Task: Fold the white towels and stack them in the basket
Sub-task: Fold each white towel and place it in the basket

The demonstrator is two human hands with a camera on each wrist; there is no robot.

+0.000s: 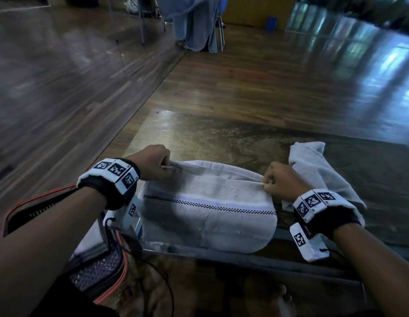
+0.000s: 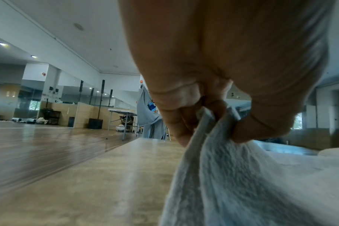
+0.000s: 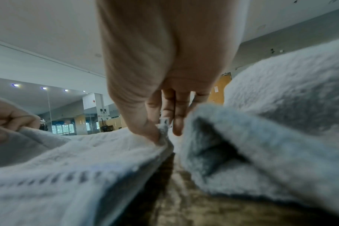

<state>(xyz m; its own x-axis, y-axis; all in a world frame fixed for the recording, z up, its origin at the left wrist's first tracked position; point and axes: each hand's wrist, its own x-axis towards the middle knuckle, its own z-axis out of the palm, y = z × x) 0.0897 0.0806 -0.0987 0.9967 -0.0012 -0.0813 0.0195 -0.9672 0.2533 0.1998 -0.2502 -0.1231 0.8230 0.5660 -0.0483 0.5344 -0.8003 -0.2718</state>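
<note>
Both corners of the towel (image 1: 205, 202) are pinched, my left hand (image 1: 153, 163) at 10 o'clock, right hand (image 1: 283, 181) at 2; uneven pull risks a skewed fold.

No readable text, brand or number anywhere; the wristbands (image 1: 117, 173) carry only black-and-white square marker patterns, not letters.

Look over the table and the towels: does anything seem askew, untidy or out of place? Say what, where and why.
Yes. The second towel lies crumpled and unfolded on the table, beside the right hand. The striped towel that both hands pinch overhangs the table's near edge. The left hand grips its other corner. No spill or damage shows.
</note>
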